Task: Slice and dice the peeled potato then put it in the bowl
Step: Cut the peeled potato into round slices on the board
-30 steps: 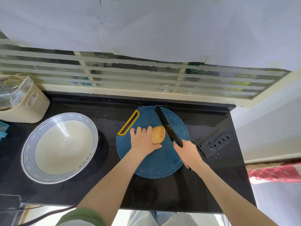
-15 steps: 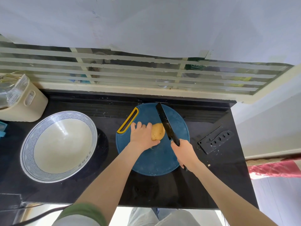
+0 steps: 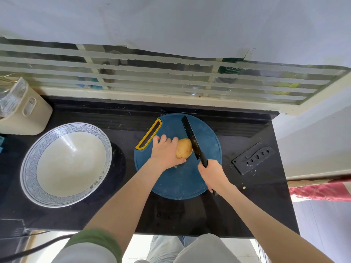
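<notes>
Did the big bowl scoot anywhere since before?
No. The bowl sits just as far left of the blue cutting board as it did earlier; only the camera view shifted.

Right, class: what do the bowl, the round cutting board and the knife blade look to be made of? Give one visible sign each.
The bowl: probably glazed ceramic; glossy white inside, blue patterned rim. The cutting board: likely plastic, matte; uniform blue with a yellow-edged handle slot. The knife: blade matte black throughout, so coated steel or ceramic, unclear which.

White short sleeves (image 3: 87,253), green cuff (image 3: 98,239), light jeans (image 3: 167,245)
</notes>
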A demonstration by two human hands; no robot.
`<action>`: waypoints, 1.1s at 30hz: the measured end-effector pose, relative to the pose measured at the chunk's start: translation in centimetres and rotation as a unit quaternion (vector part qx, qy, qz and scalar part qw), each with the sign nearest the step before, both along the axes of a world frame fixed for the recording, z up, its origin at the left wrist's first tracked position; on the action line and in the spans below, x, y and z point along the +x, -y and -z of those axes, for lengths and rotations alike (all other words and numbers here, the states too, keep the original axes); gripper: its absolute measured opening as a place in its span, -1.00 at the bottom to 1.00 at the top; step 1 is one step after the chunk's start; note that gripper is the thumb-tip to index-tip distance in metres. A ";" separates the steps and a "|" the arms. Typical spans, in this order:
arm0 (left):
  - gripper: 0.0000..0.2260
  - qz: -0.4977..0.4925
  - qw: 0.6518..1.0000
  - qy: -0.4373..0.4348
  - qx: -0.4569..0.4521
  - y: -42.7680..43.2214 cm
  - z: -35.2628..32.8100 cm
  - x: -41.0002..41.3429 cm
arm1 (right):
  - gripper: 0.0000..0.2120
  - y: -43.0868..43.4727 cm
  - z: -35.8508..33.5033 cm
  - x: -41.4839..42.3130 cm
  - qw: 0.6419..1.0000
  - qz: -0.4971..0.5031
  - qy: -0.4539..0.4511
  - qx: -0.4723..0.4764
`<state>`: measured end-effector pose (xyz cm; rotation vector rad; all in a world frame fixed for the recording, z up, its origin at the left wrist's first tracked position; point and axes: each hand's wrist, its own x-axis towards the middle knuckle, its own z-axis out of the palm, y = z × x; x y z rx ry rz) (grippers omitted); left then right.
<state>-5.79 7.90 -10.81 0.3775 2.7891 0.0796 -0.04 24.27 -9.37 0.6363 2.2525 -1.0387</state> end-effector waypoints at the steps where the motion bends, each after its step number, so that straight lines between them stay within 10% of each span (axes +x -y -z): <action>1: -0.35 0.001 1.000 -0.002 0.001 0.1 0.1 0.0 | -0.77 0.1 0.1 0.0 1.000 -0.001 -0.004 0.003; 33: -0.24 -0.033 0.999 0.017 -0.040 1.5 -1.1 1.8 | -0.77 -2.3 1.3 0.1 0.995 -0.031 -0.057 0.075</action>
